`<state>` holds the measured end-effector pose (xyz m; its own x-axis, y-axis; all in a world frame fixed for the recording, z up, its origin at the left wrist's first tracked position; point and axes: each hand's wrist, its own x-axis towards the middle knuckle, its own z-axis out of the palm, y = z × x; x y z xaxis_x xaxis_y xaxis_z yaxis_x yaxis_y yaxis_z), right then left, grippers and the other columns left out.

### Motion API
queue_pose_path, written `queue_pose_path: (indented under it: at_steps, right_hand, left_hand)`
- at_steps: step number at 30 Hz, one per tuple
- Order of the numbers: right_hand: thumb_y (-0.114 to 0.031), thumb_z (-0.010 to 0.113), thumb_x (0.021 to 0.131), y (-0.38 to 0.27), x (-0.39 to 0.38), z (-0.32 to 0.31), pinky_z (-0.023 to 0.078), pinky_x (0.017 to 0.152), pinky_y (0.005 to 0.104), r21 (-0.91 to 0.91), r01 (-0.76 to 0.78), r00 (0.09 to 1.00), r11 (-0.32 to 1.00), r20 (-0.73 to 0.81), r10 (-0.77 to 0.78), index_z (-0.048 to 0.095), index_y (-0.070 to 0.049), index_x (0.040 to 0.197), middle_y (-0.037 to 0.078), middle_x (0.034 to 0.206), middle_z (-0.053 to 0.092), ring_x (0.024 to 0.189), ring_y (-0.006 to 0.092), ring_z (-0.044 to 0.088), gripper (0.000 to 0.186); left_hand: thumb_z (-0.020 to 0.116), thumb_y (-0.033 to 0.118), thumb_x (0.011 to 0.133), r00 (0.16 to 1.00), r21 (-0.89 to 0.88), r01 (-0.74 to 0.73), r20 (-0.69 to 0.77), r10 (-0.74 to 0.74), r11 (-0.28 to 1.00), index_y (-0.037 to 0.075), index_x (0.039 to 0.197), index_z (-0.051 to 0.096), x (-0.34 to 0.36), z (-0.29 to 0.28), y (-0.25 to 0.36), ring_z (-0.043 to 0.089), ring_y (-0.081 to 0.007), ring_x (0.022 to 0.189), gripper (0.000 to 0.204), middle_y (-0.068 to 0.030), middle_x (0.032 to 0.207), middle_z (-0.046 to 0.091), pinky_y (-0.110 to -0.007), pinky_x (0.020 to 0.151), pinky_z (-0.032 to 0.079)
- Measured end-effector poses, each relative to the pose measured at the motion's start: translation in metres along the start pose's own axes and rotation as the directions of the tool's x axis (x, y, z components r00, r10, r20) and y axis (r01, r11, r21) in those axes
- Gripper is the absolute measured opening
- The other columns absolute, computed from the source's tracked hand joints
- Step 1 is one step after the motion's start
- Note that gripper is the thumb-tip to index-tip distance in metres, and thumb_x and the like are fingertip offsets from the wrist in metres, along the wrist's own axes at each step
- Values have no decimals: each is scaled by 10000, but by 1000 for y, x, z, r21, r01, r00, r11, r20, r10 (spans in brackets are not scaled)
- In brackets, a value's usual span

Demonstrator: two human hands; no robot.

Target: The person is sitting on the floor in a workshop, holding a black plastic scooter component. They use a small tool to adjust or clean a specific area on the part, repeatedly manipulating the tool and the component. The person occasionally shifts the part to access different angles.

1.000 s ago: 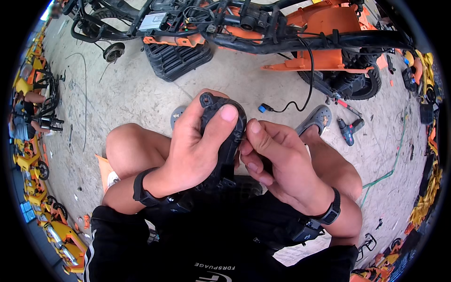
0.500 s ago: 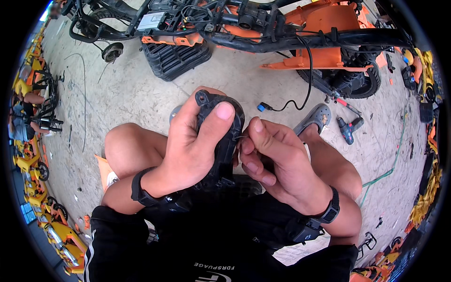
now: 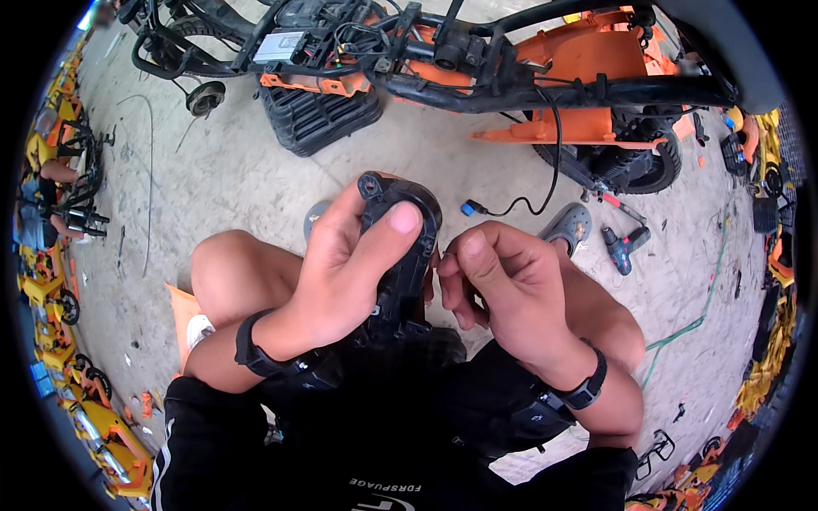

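Note:
My left hand [image 3: 328, 277] is closed around a long black plastic housing [image 3: 425, 204], with the thumb pressed flat on its upper face. The part stands tilted over my lap. A screw lug juts from its rounded far end, and its near end fades into my dark clothing. Just off the housing's right edge is my right hand [image 3: 520, 289], its thumb and index finger pinched together and the other fingers curled under. What sits in that pinch, if anything, is too small to make out.
Ahead lies a stripped motorbike frame [image 3: 477, 98] with orange panels [image 3: 588, 55]. A black ribbed crate [image 3: 319, 119] stands beneath it. A black cable ending in a blue connector [image 3: 470, 208] hangs down to the floor. A cordless drill [image 3: 622, 249] lies right of my foot.
My right hand has shifted slightly downward, its fingertips still beside the housing. A thin strand seen at the fingertips before no longer shows clearly. The left hand keeps its grip.

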<state>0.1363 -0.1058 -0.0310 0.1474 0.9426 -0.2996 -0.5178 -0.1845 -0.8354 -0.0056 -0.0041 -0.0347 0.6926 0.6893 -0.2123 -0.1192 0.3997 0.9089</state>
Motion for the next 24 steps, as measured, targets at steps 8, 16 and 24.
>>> queue_pose_path:
  at_steps: [8, 16, 24]
  right_hand:
    - [-271, 531, 1015, -2, 0, 7, 363, 435, 192, -136, 46, 996, 990, -69, -56, 633, 0, 886, 37, 665, 609, 527, 55, 516, 317]
    - [-274, 588, 990, -2, -1, -1, 354, 452, 199, -330, 91, 984, 939, -118, -137, 667, 3, 842, 0, 609, 596, 519, 28, 496, 324]
    - [-243, 625, 968, 4, -1, 1, 365, 451, 214, -422, 137, 972, 896, -118, -205, 674, -1, 817, 7, 580, 603, 512, 35, 520, 290]
  left_hand:
    - [630, 157, 948, 996, -122, 87, 20, -85, 989, 9, 1075, 524, 0, -6, 5, 617, -121, 651, 221, -58, 808, 621, -257, 559, 511]
    - [732, -91, 736, 981, 129, -167, 123, 151, 977, 17, 991, 544, 5, -12, 10, 626, -99, 794, 335, -101, 886, 690, -264, 697, 525]
    - [740, -95, 721, 962, 226, -255, 161, 222, 940, 21, 978, 531, 3, -10, 6, 636, -107, 795, 351, -96, 871, 696, -270, 709, 532]
